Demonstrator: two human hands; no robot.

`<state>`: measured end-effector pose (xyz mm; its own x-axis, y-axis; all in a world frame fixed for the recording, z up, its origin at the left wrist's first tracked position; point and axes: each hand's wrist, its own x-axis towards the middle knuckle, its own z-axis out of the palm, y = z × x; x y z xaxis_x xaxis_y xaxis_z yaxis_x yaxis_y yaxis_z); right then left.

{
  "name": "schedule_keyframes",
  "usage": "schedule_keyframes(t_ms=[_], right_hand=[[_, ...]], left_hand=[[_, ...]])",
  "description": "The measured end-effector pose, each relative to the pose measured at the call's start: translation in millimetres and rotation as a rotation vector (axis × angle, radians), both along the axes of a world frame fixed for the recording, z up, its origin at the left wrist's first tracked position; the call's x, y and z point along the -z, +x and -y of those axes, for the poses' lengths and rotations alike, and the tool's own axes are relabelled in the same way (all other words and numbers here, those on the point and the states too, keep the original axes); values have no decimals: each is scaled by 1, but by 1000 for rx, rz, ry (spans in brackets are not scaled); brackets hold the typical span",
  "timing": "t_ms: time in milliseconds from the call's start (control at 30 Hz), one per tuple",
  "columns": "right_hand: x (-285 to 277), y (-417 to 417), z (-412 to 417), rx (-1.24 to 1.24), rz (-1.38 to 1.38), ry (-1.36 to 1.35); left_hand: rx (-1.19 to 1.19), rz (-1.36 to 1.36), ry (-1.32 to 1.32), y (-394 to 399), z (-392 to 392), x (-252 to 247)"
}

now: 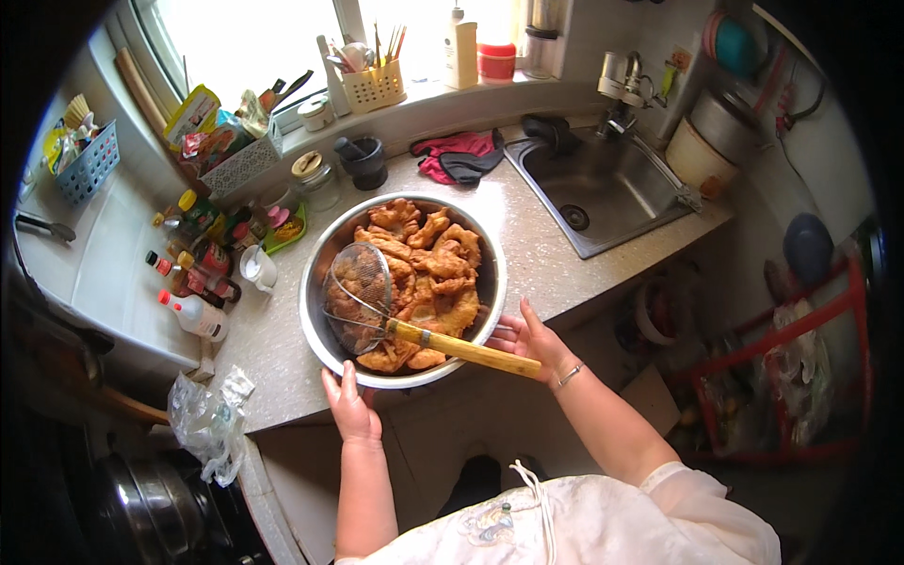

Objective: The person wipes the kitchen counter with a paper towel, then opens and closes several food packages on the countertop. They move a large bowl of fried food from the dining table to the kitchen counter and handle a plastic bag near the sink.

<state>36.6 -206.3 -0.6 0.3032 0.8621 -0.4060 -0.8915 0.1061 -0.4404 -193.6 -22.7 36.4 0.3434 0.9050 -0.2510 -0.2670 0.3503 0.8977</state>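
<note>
A wide stainless steel bowl, filled with pieces of golden-brown fried food, is at the front edge of the counter. My left hand grips its near-left rim, thumb up and the other fingers partly hidden below. At the near-right side my right hand supports the bowl, its fingers against the outer wall. A wire mesh skimmer lies over the food. Its wooden handle crosses the rim and ends over my right hand. Whether the bowl's base touches the counter is hidden.
The sink is at the right, with red and black cloth beside it. Behind the bowl stand a stone mortar and a glass jar. Several sauce bottles and a plastic bag are at the left.
</note>
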Motion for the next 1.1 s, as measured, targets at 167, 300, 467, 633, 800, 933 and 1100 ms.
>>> schedule_keyframes(t_ms=[167, 300, 467, 633, 800, 933, 1100], right_hand=[[-2, -25, 52, 81, 2, -84], [7, -66, 100, 90, 6, -262], [-3, -115, 137, -25, 198, 12], [-31, -120, 212, 199, 194, 34], [-7, -138, 263, 825, 790, -269], [-11, -164, 347, 986, 1004, -582], [-33, -184, 418, 1192, 1408, -885]], left_hand=[[-100, -145, -57, -6, 27, 4], [60, -90, -284, -12, 83, 34], [791, 5, -338, 11, 184, 21], [1133, 82, -292, 61, 285, -16], [1096, 99, -139, 84, 375, -5], [1269, 86, -339, 78, 453, -2], [1526, 27, -443, 78, 515, -12]])
